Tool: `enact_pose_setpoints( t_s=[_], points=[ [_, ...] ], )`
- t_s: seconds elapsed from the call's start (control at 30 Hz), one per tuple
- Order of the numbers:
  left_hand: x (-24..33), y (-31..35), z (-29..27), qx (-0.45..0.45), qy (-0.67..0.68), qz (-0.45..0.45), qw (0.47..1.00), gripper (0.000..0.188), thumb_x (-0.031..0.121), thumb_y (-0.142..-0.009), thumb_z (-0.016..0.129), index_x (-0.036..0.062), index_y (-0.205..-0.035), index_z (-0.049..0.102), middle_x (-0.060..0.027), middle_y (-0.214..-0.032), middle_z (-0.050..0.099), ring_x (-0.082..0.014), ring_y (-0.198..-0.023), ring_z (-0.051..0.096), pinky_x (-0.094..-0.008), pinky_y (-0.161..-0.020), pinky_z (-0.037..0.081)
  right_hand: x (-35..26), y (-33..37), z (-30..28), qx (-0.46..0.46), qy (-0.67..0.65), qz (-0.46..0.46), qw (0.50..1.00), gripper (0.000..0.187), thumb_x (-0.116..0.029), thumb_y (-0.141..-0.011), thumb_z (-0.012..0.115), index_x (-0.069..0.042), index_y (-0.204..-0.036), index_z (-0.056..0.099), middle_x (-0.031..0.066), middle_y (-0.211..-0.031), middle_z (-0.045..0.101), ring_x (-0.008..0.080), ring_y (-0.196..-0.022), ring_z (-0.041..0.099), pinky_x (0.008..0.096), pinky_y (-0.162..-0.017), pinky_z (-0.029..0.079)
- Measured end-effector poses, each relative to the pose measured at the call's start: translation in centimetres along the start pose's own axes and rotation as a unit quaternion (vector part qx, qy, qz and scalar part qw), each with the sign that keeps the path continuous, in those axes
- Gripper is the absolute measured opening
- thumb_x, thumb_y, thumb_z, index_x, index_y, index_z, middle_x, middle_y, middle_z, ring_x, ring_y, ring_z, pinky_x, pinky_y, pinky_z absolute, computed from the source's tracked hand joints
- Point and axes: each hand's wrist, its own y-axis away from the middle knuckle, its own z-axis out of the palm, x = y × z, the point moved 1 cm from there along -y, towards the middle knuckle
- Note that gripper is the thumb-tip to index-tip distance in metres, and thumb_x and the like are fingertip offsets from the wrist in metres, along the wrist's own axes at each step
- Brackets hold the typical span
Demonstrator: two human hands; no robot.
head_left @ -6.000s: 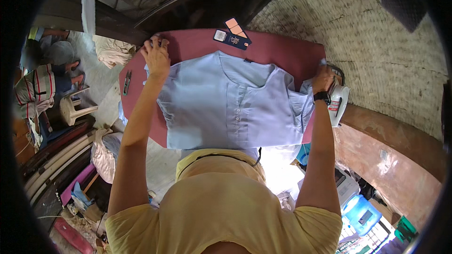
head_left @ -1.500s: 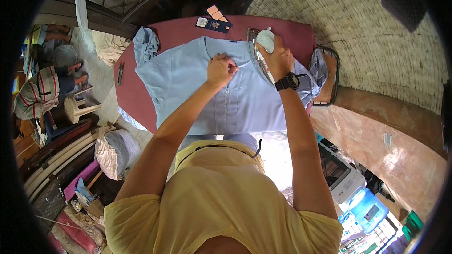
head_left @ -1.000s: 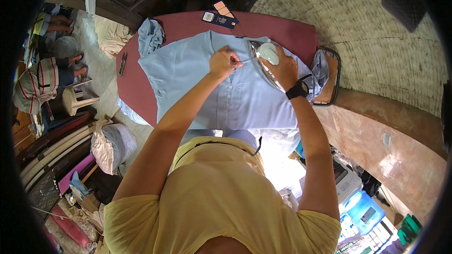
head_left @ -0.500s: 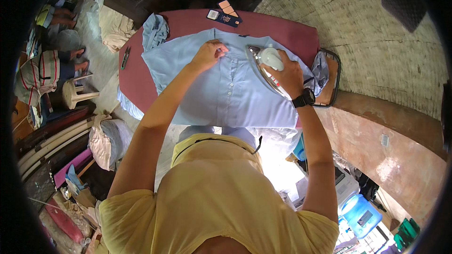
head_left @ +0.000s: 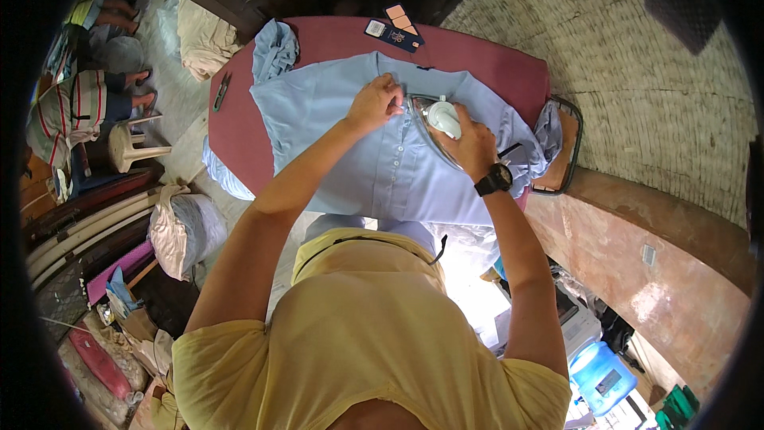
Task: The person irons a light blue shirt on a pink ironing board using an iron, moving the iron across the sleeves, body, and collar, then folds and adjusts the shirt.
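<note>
A light blue buttoned shirt (head_left: pixel 358 183) lies spread over a maroon ironing board (head_left: pixel 493 60). My right hand (head_left: pixel 476 143) is closed round the handle of a white iron (head_left: pixel 443 118), whose plate rests on the shirt to the right of the button placket. Close to the iron's left edge, my left hand (head_left: pixel 377 102) pinches the shirt fabric near the top of the placket. One sleeve lies bunched at the board's far left. Dark and orange tags (head_left: pixel 393 33) lie on the board beyond the shirt. A small dark snipping tool (head_left: pixel 221 91) rests near the board's left edge.
A wire-framed rest (head_left: pixel 570 147) juts from the board's right end, with shirt cloth hanging against it. At left are a beige stool (head_left: pixel 126 146), a wrapped cloth bundle (head_left: pixel 191 231) and seated people (head_left: pixel 87 107). A blue water jug (head_left: pixel 602 376) stands at lower right.
The iron has moved left and slightly nearer, closer to the placket and my left hand. My left hand has shifted slightly right and nearer. The whole view has shifted a little.
</note>
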Motion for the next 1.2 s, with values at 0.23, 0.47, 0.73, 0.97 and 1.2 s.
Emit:
enact_pose_setpoints(
  t_s=[0.23, 0.47, 0.73, 0.97, 1.2],
  points=[
    [-0.9, 0.3, 0.0, 0.042, 0.058, 0.05, 0.996, 0.033, 0.006, -0.071, 0.08, 0.008, -0.096, 0.059, -0.0103, -0.099, 0.055, -0.0335, -0.101, 0.055, -0.0423, -0.085, 0.046, 0.6, -0.2, -1.2, -0.005, -0.035, 0.071, 0.997, 0.06, -0.05, -0.082, 0.074, -0.014, -0.125, 0.054, 0.0245, -0.083, 0.07, 0.0442, -0.078, 0.069, 0.054, -0.067, 0.054],
    [-1.0, -1.2, 0.4, -0.003, -0.013, 0.119, 0.993, 0.032, 0.003, -0.073, 0.077, 0.0097, -0.101, 0.061, -0.0104, -0.103, 0.058, -0.0329, -0.105, 0.055, -0.0419, -0.091, 0.045, 1.0, -0.6, -2.1, 0.035, 0.064, 0.086, 0.994, 0.064, -0.055, -0.08, 0.074, -0.01, -0.122, 0.057, 0.0252, -0.078, 0.068, 0.043, -0.075, 0.068, 0.0527, -0.066, 0.054],
    [-0.6, -0.4, -0.3, -0.051, -0.023, 0.073, 0.996, 0.028, 0.004, -0.07, 0.079, 0.0087, -0.09, 0.06, -0.0088, -0.101, 0.056, -0.0314, -0.102, 0.055, -0.0416, -0.088, 0.045, 11.0, -5.0, -11.1, 0.22, 0.036, 0.096, 0.97, 0.068, -0.056, -0.078, 0.075, 0.001, -0.113, 0.064, 0.0254, -0.091, 0.07, 0.0413, -0.086, 0.069, 0.0493, -0.072, 0.055],
    [-0.1, 2.6, 0.1, 0.047, 0.094, 0.041, 0.994, 0.027, -0.009, -0.071, 0.071, 0.0066, -0.09, 0.06, -0.0112, -0.098, 0.053, -0.0309, -0.097, 0.054, -0.0399, -0.084, 0.047, 19.6, 5.1, -18.4, 0.198, 0.192, 0.328, 0.904, 0.069, -0.054, -0.075, 0.077, 0.001, -0.114, 0.063, 0.026, -0.097, 0.07, 0.0434, -0.092, 0.068, 0.0529, -0.077, 0.055],
    [3.0, 2.0, -0.2, 0.102, -0.017, 0.022, 0.994, 0.036, -0.012, -0.074, 0.057, 0.0079, -0.103, 0.063, -0.0122, -0.11, 0.056, -0.0341, -0.105, 0.053, -0.0424, -0.091, 0.043, 26.3, 9.9, -14.6, 0.196, 0.184, 0.42, 0.867, 0.071, -0.06, -0.071, 0.078, -0.006, -0.114, 0.062, 0.0263, -0.097, 0.07, 0.0478, -0.092, 0.067, 0.0548, -0.078, 0.054]
  ],
)
